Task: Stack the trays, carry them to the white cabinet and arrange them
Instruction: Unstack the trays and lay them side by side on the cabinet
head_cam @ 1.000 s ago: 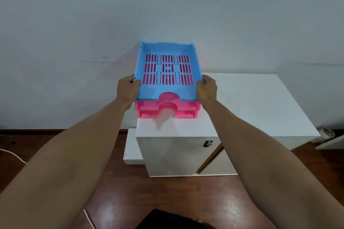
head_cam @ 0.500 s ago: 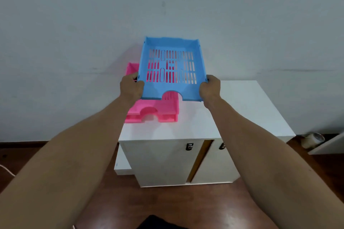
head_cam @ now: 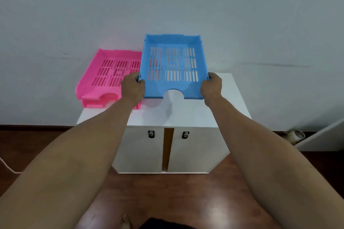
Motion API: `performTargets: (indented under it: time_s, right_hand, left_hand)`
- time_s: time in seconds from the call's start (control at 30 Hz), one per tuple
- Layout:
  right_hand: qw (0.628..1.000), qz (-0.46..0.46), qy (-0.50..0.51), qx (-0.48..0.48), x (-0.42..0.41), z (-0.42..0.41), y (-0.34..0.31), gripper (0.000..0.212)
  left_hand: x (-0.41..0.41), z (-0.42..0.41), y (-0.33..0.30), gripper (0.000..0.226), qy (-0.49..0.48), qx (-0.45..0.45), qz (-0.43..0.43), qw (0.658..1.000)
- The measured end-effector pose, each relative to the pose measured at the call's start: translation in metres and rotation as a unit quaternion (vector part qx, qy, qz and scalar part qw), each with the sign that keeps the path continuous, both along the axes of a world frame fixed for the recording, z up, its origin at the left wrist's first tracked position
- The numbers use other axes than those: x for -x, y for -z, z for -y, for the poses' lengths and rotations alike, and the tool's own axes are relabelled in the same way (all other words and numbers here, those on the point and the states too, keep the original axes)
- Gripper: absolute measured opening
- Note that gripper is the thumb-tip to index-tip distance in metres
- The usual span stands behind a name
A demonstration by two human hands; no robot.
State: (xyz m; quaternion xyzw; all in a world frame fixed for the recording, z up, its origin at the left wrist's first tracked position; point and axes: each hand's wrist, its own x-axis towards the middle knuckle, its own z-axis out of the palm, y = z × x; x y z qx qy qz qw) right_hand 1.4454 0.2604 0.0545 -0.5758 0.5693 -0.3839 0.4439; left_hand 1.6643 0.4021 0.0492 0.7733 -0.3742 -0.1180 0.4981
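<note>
Blue slotted plastic tray point(head_cam: 172, 65) gripped by left hand point(head_cam: 132, 87) and right hand point(head_cam: 211, 87), hovering right of pink plastic trays point(head_cam: 109, 74) over white cabinet point(head_cam: 229, 98).

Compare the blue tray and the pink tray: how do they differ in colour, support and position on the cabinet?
The blue tray is held at its sides by the left hand and right hand; the pink tray rests untouched on the white cabinet. Blue sits above the cabinet's middle, pink at its left end, overhanging the edge. Both share the slotted base and a notched front.
</note>
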Motion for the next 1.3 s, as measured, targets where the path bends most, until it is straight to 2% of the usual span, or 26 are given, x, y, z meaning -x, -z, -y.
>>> performTargets:
  time_s: [0.27, 0.57, 0.73, 0.93, 1.07, 1.3]
  right_hand:
    - [0.999, -0.02, -0.011, -0.034, 0.043, -0.002, 0.047, 0.038]
    - [0.997, -0.057, -0.005, -0.057, 0.048, -0.017, 0.098, 0.037]
    - [0.996, -0.043, -0.026, -0.076, 0.042, -0.02, 0.111, 0.036]
    - [0.996, -0.025, -0.028, -0.086, 0.033, -0.018, 0.127, 0.035]
    - [0.996, -0.005, -0.027, -0.09, 0.025, -0.012, 0.131, 0.034]
    - [0.997, -0.004, -0.022, -0.08, 0.004, 0.013, 0.135, 0.035]
  left_hand:
    - [0.047, -0.005, 0.041, 0.032, -0.017, -0.055, -0.035, 0.998]
    - [0.066, -0.02, 0.077, 0.057, -0.025, -0.091, -0.103, 0.99]
    - [0.061, -0.029, 0.093, 0.063, -0.032, -0.105, -0.12, 0.987]
    - [0.049, -0.034, 0.105, 0.055, -0.044, -0.112, -0.092, 0.988]
    - [0.044, -0.033, 0.109, 0.033, -0.122, -0.089, -0.116, 0.982]
    - [0.021, -0.02, 0.119, 0.024, -0.198, -0.099, -0.122, 0.967]
